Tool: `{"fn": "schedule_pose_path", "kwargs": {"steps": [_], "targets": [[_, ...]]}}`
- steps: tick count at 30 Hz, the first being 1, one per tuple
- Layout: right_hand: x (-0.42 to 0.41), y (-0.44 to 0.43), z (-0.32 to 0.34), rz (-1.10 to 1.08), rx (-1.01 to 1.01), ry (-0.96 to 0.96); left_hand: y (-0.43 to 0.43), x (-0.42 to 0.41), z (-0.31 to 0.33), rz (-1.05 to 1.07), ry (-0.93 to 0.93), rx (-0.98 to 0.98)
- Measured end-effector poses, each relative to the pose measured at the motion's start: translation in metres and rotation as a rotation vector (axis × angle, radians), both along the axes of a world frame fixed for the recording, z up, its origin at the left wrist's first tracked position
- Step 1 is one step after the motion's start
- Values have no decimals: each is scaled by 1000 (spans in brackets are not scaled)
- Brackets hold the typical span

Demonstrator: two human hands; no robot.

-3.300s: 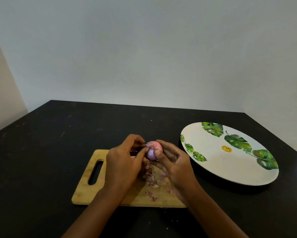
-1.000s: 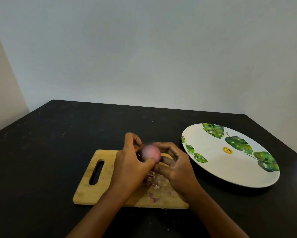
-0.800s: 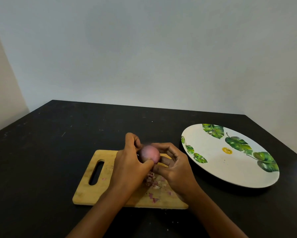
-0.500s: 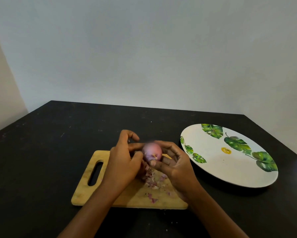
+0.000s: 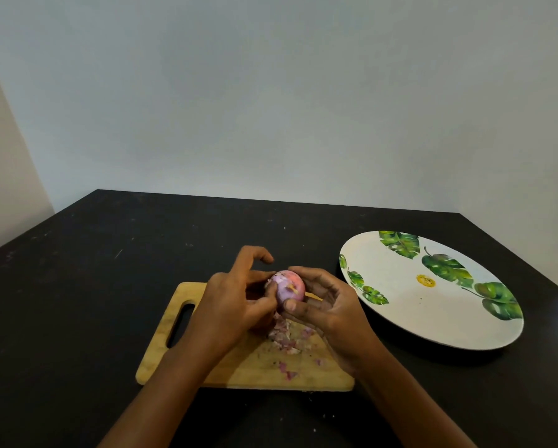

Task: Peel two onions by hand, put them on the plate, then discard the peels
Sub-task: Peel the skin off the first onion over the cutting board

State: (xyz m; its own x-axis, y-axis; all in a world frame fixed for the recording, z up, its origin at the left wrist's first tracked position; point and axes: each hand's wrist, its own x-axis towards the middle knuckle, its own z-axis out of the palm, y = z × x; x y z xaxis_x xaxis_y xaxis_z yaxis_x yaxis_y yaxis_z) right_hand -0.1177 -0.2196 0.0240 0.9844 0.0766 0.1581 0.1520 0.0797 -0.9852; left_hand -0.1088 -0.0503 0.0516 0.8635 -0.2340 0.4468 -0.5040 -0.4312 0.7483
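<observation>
A small purple-pink onion (image 5: 287,287) is held above the wooden cutting board (image 5: 239,363). My right hand (image 5: 329,312) grips it from the right and below, thumb across its front. My left hand (image 5: 235,299) pinches at its left side with thumb and fingers, the index finger raised. A pile of purple peel scraps (image 5: 285,339) lies on the board under my hands. The white plate with green leaf prints (image 5: 432,295) sits to the right with no onion on it. A second onion is not visible.
The black table (image 5: 93,286) reaches back to a grey wall, with its right edge close behind the plate. A few peel crumbs (image 5: 327,415) lie on the table in front of the board. The board's handle slot (image 5: 180,323) is at its left end.
The onion has been turned in my hands, showing a purple peeled face now. My left fingers shifted from gripping over it to picking at its left side.
</observation>
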Motion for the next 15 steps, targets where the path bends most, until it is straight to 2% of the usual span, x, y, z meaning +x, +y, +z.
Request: {"fn": "schedule_pose_path", "kwargs": {"steps": [7, 12, 15], "targets": [[0, 1, 1, -22, 28, 52, -1, 1, -7, 53, -186, 190], [0, 4, 3, -13, 86, 101, -2, 0, -9, 102, -462, 377], [-1, 3, 5, 37, 179, 140, -1, 1, -11, 125, -428, 321]]}}
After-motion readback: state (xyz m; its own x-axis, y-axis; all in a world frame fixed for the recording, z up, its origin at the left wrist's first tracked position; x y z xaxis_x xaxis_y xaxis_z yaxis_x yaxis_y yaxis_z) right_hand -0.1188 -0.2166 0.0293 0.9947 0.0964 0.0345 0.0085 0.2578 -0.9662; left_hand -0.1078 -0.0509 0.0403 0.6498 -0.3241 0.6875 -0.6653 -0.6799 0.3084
